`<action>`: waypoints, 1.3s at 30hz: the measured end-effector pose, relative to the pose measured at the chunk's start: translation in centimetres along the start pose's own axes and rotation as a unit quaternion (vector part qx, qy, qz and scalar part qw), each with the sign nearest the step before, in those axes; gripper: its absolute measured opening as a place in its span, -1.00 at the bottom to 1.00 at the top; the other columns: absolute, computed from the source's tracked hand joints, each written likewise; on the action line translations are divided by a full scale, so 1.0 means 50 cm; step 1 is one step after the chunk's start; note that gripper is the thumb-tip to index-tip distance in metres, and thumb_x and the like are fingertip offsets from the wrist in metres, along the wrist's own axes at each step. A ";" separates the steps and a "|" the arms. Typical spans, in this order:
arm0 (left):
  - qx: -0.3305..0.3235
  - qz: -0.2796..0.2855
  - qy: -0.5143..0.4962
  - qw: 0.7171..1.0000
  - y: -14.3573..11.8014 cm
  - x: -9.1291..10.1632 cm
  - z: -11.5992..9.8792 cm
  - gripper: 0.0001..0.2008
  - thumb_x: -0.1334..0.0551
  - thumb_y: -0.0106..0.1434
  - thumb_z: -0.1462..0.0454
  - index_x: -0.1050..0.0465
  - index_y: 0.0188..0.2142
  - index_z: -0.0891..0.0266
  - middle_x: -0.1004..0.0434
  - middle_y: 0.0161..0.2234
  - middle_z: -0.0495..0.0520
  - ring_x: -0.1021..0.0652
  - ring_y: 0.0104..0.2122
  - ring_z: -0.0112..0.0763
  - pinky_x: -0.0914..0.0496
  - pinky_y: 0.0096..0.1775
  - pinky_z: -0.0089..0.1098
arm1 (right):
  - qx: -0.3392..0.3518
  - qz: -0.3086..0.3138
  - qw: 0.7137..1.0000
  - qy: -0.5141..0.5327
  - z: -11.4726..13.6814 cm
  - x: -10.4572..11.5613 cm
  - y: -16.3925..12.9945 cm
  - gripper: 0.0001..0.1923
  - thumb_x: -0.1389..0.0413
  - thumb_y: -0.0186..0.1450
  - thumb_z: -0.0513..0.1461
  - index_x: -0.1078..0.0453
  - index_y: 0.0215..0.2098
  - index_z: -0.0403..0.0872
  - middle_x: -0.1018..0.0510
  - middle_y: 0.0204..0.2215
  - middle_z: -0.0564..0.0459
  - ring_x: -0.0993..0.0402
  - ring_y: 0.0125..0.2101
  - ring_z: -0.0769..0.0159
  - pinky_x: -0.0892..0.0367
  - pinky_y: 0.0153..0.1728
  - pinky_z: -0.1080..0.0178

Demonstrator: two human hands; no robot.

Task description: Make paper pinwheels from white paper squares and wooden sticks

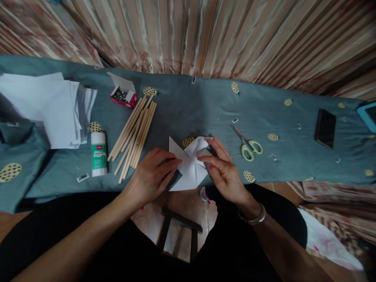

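Note:
A white paper pinwheel point(188, 172), cut and partly folded with pointed blades, is between my hands at the table's front edge. My left hand point(155, 170) comes in from the left, its thumb and fingers pressed together on the paper's left side near the centre. From the right, my right hand point(223, 168) grips the paper; one finger reaches toward the centre and another rests at the upper right blade. A bracelet point(258, 215) is around my right wrist. My fingers cover parts of the paper's left and right sides.
Wooden sticks point(133, 135) lie left of the pinwheel, beside a glue stick point(99, 154) and an open red box of small metal pieces point(123, 96). Paper sheets point(49, 105) are piled farther left. Green-handled scissors point(246, 145) and a dark phone point(325, 128) lie to the right.

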State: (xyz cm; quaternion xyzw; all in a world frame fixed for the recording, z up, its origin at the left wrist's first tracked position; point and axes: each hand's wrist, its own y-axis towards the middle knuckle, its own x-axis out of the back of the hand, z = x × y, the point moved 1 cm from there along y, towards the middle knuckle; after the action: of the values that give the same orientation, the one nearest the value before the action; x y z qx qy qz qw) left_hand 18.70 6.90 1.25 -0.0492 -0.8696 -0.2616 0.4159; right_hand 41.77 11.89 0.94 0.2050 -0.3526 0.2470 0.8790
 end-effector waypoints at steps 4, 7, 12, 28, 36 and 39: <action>0.000 -0.004 -0.007 1.000 0.000 -0.002 0.000 -0.80 -0.16 0.30 0.41 -0.48 -0.11 0.29 -0.52 -0.24 0.14 -0.48 -0.25 -0.29 -0.43 -0.24 -0.27 | 0.027 0.019 0.998 -0.044 0.002 -0.001 -0.007 -0.66 0.05 0.32 -0.37 -0.49 -0.09 0.00 -0.11 0.36 0.05 0.16 0.38 0.03 0.00 0.26 -0.20; -0.003 -0.003 -0.006 1.000 0.000 -0.001 -0.001 -0.82 -0.17 0.30 0.41 -0.48 -0.12 0.30 -0.52 -0.24 0.15 -0.48 -0.26 -0.29 -0.43 -0.24 -0.27 | 0.050 0.032 0.995 -0.082 0.005 -0.005 -0.010 -0.66 0.05 0.33 -0.37 -0.51 -0.09 -0.03 -0.10 0.36 -0.01 0.18 0.38 -0.01 -0.01 0.23 -0.20; -0.003 -0.004 -0.003 1.000 0.002 0.003 -0.003 -0.82 -0.17 0.30 0.41 -0.48 -0.12 0.31 -0.53 -0.24 0.16 -0.49 -0.26 -0.29 -0.43 -0.25 -0.28 | 0.060 0.019 0.990 -0.129 0.015 -0.017 -0.017 -0.69 0.05 0.37 -0.34 -0.50 -0.09 -0.02 -0.16 0.34 -0.02 0.15 0.37 0.04 0.01 0.25 -0.15; -0.007 -0.009 -0.014 1.000 0.009 -0.002 -0.004 -0.80 -0.16 0.31 0.39 -0.48 -0.10 0.27 -0.52 -0.22 0.14 -0.48 -0.24 -0.30 -0.42 -0.21 -0.27 | -0.030 0.036 0.998 0.050 -0.003 0.005 -0.012 -0.65 0.07 0.39 -0.28 -0.50 -0.03 0.08 -0.10 0.36 0.16 0.20 0.39 0.13 0.08 0.31 -0.17; 0.018 -0.016 0.006 1.000 0.010 0.010 0.003 -0.79 -0.14 0.33 0.36 -0.50 -0.11 0.21 -0.52 -0.21 0.11 -0.52 -0.22 -0.32 -0.45 -0.19 -0.28 | -0.088 -0.037 0.992 0.077 -0.006 0.021 0.001 -0.65 0.06 0.41 -0.21 -0.40 0.10 0.05 -0.31 0.25 0.00 -0.21 0.26 0.18 -0.13 0.27 -0.06; 0.036 -0.024 -0.004 0.999 0.004 0.017 0.006 -0.80 -0.14 0.33 0.33 -0.52 -0.13 0.21 -0.54 -0.21 0.12 -0.54 -0.21 -0.33 -0.46 -0.19 -0.32 | -0.106 -0.057 0.992 0.026 -0.007 0.025 0.003 -0.61 0.02 0.39 -0.17 -0.35 0.15 -0.03 -0.45 0.14 -0.10 -0.35 0.16 0.12 -0.23 0.20 -0.06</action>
State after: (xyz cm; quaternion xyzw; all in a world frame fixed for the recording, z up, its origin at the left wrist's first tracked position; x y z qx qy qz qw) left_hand 18.03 7.12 1.82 -0.0140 -0.8809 -0.2397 0.4079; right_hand 42.64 12.58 1.62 0.1242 -0.3419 0.1630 0.9171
